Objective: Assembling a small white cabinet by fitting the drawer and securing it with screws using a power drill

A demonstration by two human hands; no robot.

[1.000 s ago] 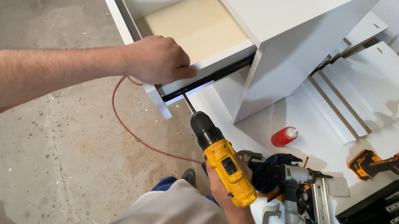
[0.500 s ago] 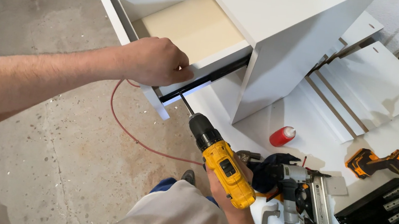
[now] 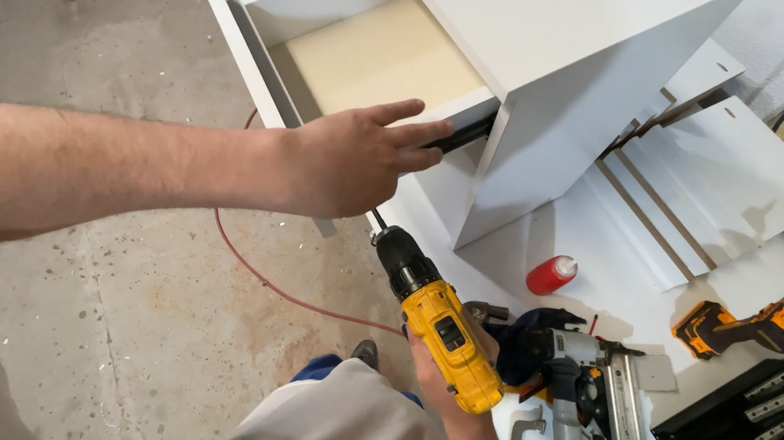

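On the white surface (image 3: 507, 265), seen from your head camera, a white cabinet (image 3: 572, 82) lies with its drawer (image 3: 374, 51) pulled out toward the concrete floor (image 3: 84, 28), the pale inner bottom of the drawer facing up. Your left hand (image 3: 350, 159) reaches across from the left with the fingers (image 3: 414, 132) stretched out and unclenched, resting against the drawer's side where the dark slide rail (image 3: 464, 134) runs into the cabinet; it grasps nothing that can be made out. Your right hand (image 3: 452, 374) is clenched around the grip of a yellow and black cordless drill (image 3: 435, 316), whose chuck points up and to the left, with the bit just below your left hand, near the lower edge of the drawer side. Beside the drill to the right lie a dark cloth (image 3: 528, 339) and a grey nail gun (image 3: 591, 397), and a small red bottle (image 3: 551, 274) stands near the cabinet's corner. Farther right, a second drill, orange and black (image 3: 751, 328), lies on the surface, with black slide rails (image 3: 738, 427) stacked just below it. Loose white panels (image 3: 720, 183) lie behind the cabinet. A thin red hose (image 3: 282, 286) curves across the floor beneath your left arm.
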